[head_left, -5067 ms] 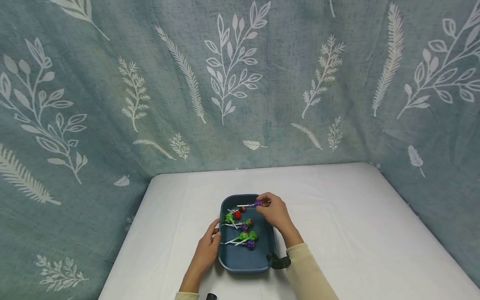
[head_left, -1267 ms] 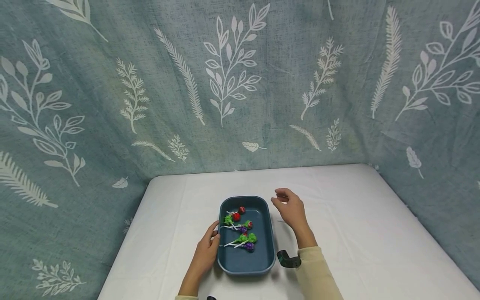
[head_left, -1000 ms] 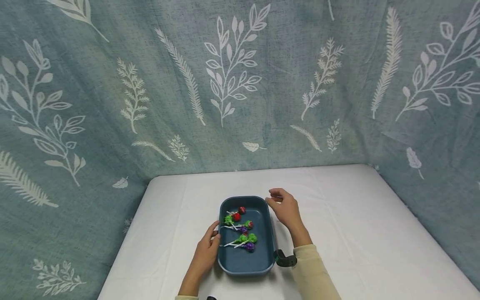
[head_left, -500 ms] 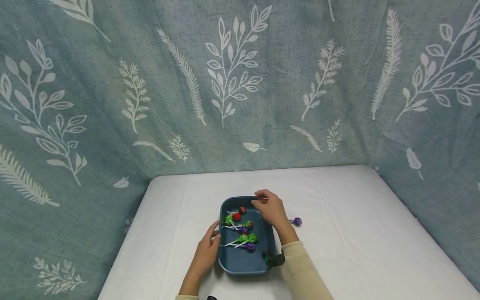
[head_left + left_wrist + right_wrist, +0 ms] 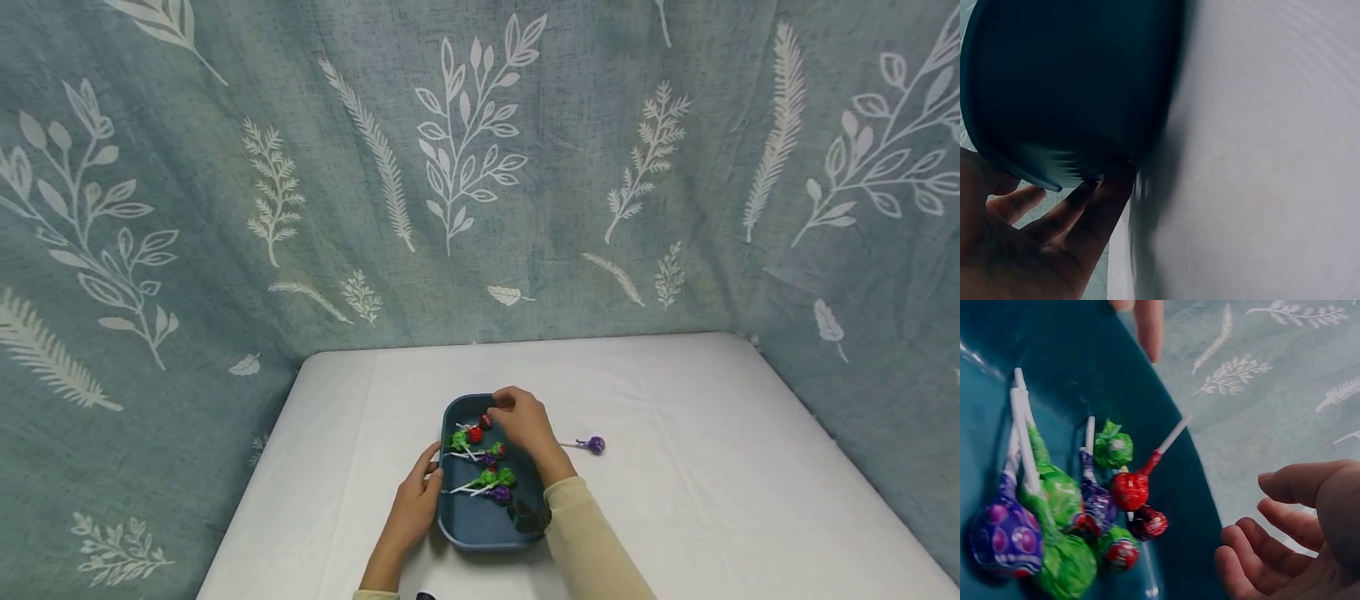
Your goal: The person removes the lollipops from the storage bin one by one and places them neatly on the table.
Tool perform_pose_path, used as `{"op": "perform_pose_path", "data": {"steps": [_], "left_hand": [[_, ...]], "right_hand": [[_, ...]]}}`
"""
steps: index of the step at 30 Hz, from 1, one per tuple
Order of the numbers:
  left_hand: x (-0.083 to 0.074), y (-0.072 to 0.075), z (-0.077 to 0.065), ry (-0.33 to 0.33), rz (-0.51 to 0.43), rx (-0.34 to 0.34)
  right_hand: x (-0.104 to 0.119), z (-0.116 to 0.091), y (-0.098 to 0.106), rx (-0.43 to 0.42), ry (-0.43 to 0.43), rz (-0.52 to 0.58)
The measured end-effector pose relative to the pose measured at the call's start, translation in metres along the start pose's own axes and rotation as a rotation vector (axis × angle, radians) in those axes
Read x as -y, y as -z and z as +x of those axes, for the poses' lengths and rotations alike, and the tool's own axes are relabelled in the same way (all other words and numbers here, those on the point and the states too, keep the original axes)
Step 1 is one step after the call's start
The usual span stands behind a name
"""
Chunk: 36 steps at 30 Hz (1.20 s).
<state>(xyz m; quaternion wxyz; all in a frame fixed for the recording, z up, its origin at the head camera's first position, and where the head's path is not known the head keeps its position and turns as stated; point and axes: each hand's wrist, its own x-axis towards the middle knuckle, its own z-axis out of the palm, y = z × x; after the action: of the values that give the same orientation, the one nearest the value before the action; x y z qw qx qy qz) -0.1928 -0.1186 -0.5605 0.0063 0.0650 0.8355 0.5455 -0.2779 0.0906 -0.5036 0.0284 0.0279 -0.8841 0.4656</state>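
Note:
A dark blue tray [image 5: 480,531] sits on the white table with several wrapped lollipops in it. My left hand [image 5: 414,500] holds the tray's left side, fingers against the outer wall [image 5: 1079,165] and thumb by the rim. Over the tray's far right part hovers my right hand [image 5: 527,427], fingers loosely bent with a gap to the thumb in the right wrist view. Closest to it are a dark red lollipop [image 5: 1149,523] and a bright red lollipop [image 5: 1129,490]. Green lollipops [image 5: 1063,565] and purple lollipops [image 5: 1007,540] lie nearer the tray's middle.
One purple lollipop [image 5: 596,445] lies on the white tablecloth [image 5: 675,475] to the right of the tray, stick pointing left. A green leaf-patterned cloth [image 5: 480,292] rises behind and beside the table.
Earlier my right hand held a purple lollipop over the tray; that lollipop now lies on the table at the right. The right hand, fingers emptied, has moved left over the tray. Left hand stays.

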Motion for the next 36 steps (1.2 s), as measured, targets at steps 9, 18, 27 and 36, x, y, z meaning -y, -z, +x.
{"op": "perform_pose_path", "data": {"steps": [9,18,27,36], "left_hand": [[0.003,0.001,0.001,0.001,0.016,-0.01],[0.002,-0.001,0.001,-0.001,0.006,-0.004],[0.002,-0.001,0.002,-0.015,0.016,-0.006],[0.003,0.0,0.002,-0.017,0.005,-0.002]], "right_hand": [[-0.008,0.005,-0.014,0.014,0.0,-0.037],[-0.005,0.007,-0.019,0.064,-0.033,-0.089],[-0.008,0.013,-0.028,0.069,-0.049,-0.171],[-0.013,0.015,-0.04,0.105,-0.028,-0.23]]}}
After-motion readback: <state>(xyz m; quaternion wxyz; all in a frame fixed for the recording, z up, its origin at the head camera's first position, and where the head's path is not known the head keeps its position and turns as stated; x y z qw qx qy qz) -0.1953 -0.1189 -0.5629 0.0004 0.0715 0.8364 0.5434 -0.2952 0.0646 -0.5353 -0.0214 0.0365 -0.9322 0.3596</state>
